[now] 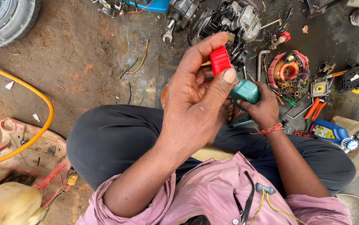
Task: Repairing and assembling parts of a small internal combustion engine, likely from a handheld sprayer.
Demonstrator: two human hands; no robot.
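Observation:
I sit cross-legged on a dirt floor and look down at my lap. My left hand [194, 98] pinches the red cap [220, 60] of a small green bottle [245, 89] between thumb and fingers. My right hand [263, 109] grips the green body of the bottle from below. A red thread band circles my right wrist. The bottle is held above my knees, tilted toward the left.
An engine part [233, 21] and a spanner [168, 35] lie ahead. A red coil plate [288, 71], orange-handled pliers [316, 109] and a blue bottle [329, 132] sit at right. A tyre [4, 23], a yellow hose [42, 100] and a red plastic panel [29, 158] are at left.

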